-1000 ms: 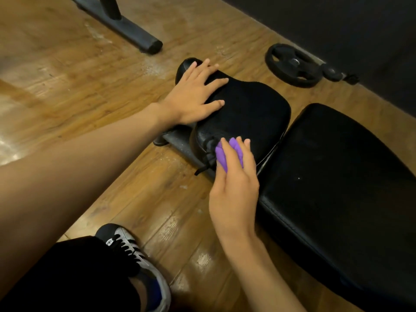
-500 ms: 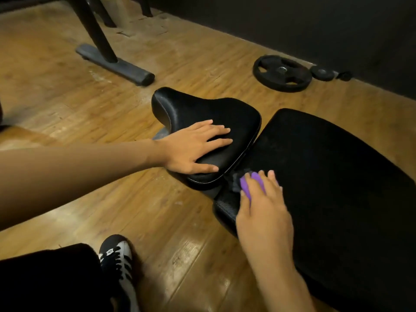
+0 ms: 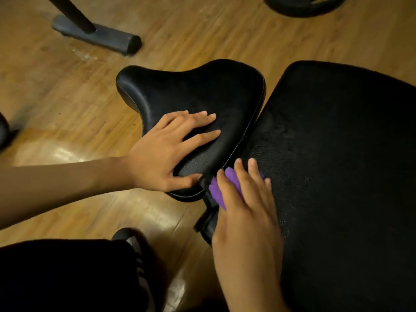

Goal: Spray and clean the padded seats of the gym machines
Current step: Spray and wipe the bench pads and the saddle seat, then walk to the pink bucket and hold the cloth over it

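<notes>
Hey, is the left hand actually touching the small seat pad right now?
Touching. The head view shows the left hand lying flat on the small seat pad, fingers spread on its top, thumb against its near edge.

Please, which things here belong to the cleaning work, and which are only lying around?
Belong to the job:
- small seat pad, left hand resting flat on it
- large pad
- purple cloth, pressed down by the right hand

Just lying about:
- weight plate
- machine foot on the floor
</notes>
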A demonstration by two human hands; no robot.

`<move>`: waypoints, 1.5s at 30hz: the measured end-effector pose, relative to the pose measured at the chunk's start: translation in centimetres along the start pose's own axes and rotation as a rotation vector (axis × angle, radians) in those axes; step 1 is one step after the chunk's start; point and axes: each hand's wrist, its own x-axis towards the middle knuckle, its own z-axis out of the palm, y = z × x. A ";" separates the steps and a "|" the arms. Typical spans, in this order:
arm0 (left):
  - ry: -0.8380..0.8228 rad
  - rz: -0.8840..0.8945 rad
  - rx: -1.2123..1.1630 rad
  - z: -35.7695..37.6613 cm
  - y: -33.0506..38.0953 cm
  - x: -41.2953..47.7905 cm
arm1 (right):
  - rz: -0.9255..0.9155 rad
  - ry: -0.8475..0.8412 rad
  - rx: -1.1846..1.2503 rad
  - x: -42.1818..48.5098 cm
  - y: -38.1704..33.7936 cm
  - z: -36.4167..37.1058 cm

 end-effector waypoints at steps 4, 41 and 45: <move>-0.078 -0.021 0.011 -0.3 0.2 0.1 | -0.039 0.057 0.148 -4.3 -0.1 0.9; -0.181 -2.010 -0.539 -55.3 -4.2 -50.3 | -0.115 -0.694 -0.355 11.2 -66.1 -8.4; -0.117 -2.154 -0.586 -55.6 -5.5 -54.9 | -0.141 -0.731 -0.445 11.8 -71.0 -6.0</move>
